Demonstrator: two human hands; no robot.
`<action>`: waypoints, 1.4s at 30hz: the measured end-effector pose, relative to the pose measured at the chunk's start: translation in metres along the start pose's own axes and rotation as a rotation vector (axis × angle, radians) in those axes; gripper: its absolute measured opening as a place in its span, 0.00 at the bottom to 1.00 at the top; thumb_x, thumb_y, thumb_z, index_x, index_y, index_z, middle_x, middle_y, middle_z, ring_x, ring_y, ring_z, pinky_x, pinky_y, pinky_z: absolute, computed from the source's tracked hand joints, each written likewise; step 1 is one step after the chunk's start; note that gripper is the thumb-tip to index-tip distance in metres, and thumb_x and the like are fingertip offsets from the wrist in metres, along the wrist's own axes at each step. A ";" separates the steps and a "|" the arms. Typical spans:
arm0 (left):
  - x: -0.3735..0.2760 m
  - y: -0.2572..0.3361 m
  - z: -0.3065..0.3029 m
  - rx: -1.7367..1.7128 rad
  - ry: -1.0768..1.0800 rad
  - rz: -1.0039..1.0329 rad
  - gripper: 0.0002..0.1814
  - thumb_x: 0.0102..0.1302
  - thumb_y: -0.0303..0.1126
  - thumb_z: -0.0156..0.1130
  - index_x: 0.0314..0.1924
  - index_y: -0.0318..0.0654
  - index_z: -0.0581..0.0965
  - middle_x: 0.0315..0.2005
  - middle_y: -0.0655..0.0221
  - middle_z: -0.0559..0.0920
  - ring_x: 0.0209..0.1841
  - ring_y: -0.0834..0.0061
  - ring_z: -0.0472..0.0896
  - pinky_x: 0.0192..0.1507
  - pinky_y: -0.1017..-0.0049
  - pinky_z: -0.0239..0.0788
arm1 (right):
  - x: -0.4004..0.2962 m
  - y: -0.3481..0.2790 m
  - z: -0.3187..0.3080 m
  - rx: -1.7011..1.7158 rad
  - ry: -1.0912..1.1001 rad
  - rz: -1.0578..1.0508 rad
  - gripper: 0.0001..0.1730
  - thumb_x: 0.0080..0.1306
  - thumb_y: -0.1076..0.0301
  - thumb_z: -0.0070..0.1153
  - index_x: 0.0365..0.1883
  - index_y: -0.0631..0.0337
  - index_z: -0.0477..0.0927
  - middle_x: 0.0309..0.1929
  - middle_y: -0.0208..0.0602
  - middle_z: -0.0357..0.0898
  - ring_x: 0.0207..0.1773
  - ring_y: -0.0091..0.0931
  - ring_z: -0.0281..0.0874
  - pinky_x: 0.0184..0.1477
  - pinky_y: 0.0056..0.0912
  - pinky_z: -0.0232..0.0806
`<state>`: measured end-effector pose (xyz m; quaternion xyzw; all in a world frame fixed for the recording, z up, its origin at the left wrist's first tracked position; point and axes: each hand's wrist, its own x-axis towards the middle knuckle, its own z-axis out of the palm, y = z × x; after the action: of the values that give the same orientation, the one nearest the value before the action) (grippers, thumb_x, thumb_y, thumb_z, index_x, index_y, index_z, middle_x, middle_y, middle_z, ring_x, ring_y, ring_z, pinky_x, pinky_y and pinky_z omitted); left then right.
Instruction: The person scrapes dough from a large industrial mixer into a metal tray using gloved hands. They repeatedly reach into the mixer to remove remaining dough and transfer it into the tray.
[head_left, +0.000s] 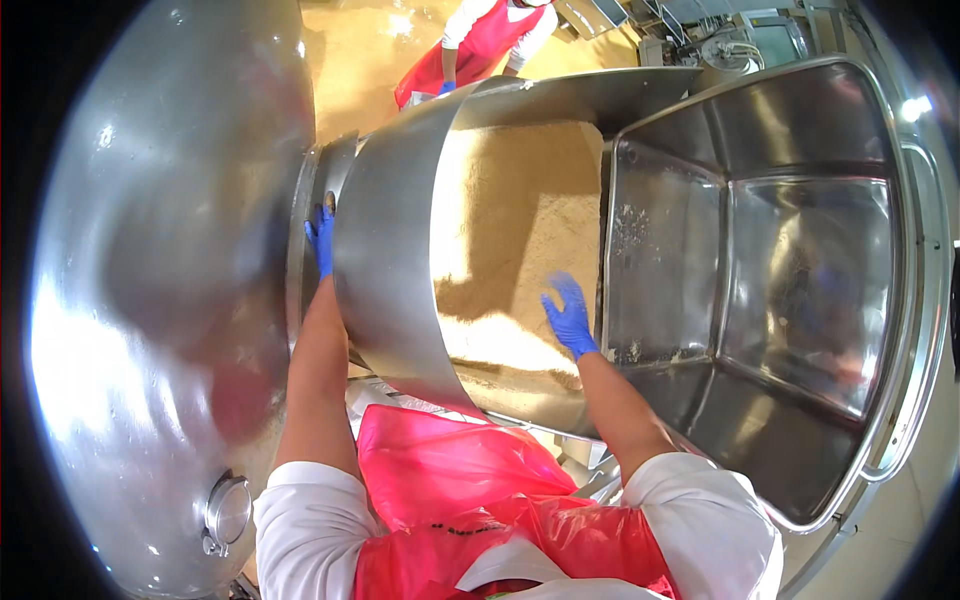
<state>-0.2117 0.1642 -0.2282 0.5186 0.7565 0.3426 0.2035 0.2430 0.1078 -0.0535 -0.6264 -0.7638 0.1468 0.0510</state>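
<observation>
My left hand (322, 238), in a blue glove, rests against the narrow steel collar between a large rounded stainless steel tank (187, 225) and a curved steel sheet (390, 225). Its fingers are spread beside a small round dark fitting (330, 201); the sheet's edge hides part of the hand. My right hand (571, 316), also gloved in blue, is open and slightly blurred. It is over a tan, grainy-looking surface (517, 232) inside the curved sheet; whether it touches is unclear. Just right of that hand is the edge of a deep stainless steel tub (660, 247), turned with its hollow towards me.
Beyond the curved sheet, a person in a red apron (484, 41) stands on the wet, tan floor (360, 67). A tubular metal frame (926, 315) runs along the tub's right side. Equipment (720, 49) stands at the upper right. A round clamped port (229, 510) juts from the tank.
</observation>
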 end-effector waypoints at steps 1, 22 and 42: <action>-0.001 -0.001 -0.002 0.005 -0.004 0.000 0.33 0.67 0.21 0.49 0.73 0.46 0.63 0.68 0.48 0.67 0.69 0.47 0.64 0.70 0.57 0.56 | -0.006 0.013 -0.002 -0.082 0.028 0.012 0.29 0.66 0.60 0.62 0.64 0.57 0.74 0.71 0.47 0.65 0.74 0.43 0.58 0.74 0.45 0.51; -0.008 0.027 -0.021 -0.062 -0.101 0.045 0.35 0.68 0.25 0.53 0.75 0.49 0.59 0.70 0.52 0.65 0.69 0.47 0.63 0.70 0.52 0.53 | 0.248 0.192 -0.069 -0.485 0.337 0.104 0.47 0.63 0.65 0.53 0.76 0.70 0.46 0.76 0.63 0.49 0.79 0.50 0.46 0.78 0.52 0.41; -0.125 0.026 -0.039 -0.047 0.030 -0.137 0.33 0.68 0.26 0.55 0.73 0.41 0.62 0.69 0.50 0.66 0.72 0.49 0.61 0.73 0.59 0.51 | 0.241 0.176 -0.114 -0.305 0.402 0.074 0.40 0.70 0.59 0.54 0.74 0.70 0.53 0.75 0.61 0.52 0.78 0.50 0.47 0.77 0.48 0.44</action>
<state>-0.1731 0.0426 -0.1885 0.4554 0.7850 0.3531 0.2274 0.3885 0.3906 -0.0216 -0.6711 -0.7282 -0.0959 0.1012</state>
